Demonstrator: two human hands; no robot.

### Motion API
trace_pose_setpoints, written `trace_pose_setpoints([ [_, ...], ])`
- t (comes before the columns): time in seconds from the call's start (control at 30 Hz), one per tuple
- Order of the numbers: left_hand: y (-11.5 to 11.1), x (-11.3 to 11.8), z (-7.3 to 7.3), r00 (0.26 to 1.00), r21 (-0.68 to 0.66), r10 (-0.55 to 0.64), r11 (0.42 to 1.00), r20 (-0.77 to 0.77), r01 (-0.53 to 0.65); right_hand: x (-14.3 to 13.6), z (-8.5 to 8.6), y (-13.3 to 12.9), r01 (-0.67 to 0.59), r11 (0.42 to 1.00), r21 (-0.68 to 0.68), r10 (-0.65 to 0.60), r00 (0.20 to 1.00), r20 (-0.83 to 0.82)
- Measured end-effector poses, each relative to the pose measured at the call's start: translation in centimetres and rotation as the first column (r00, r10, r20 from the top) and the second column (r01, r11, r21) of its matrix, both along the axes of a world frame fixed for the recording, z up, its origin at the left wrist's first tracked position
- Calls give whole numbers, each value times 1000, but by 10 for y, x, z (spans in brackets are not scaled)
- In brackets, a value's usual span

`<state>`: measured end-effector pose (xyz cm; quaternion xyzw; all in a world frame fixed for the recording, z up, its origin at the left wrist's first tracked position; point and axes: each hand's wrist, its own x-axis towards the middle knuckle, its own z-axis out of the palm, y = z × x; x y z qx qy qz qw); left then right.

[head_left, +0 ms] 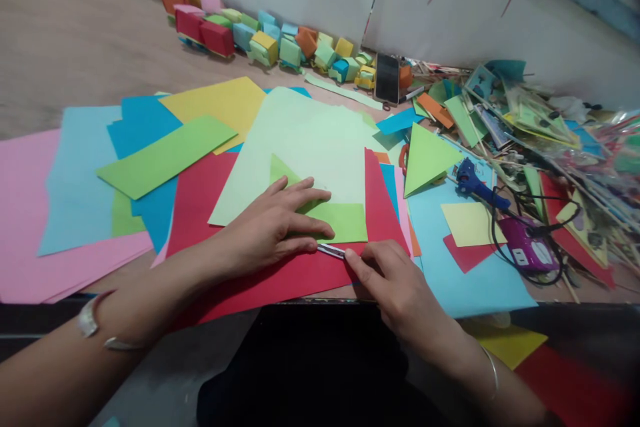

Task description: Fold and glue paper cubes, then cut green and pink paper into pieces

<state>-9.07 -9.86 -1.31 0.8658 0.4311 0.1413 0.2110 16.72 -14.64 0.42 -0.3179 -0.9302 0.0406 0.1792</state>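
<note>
My left hand [280, 217] lies with its fingers spread over a folded bright green paper [345, 221] and the pale green sheet [310, 127] beneath it. Between the finger and thumb of my right hand [393, 273] is a slim white-and-dark tool [331, 251], whose exact kind I cannot make out. Its far end reaches my left thumb, just below the green paper's near edge. Under these lies a large red sheet [265, 280], overhanging the table's front edge. Part of the green paper is hidden by my left fingers.
Several coloured sheets, including a pink one [25, 213], spread to the left. Small paper box models [217, 37] line the back near a phone [387, 79]. At right are a blue glue gun [477, 183], a purple box [533, 243] with black cord, and piled sticks and scraps.
</note>
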Motion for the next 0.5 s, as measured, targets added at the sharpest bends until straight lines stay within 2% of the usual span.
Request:
trace_pose_setpoints([
  [0.13, -3, -3, 5, 997, 13, 1, 1000, 76, -2, -1, 1, 1, 9, 1000, 0, -9, 1000, 1],
  [0.23, -6, -14, 14, 985, 97, 6, 995, 170, -22, -1, 0, 1, 24, 1000, -5, -24, 1000, -8],
  [0.33, -6, -29, 19, 988, 178, -14, 984, 153, -14, -2, 0, 1, 32, 999, 7, -32, 999, -11],
  [0.4, -4, -36, 17, 993, 184, -8, 983, 116, -14, -1, 0, 1, 27, 1000, 10, -27, 1000, -11],
  [0.5, -1, -41, 8, 997, 122, 18, 992, 69, -26, 2, 0, 1, 26, 1000, -5, -26, 1000, -9],
])
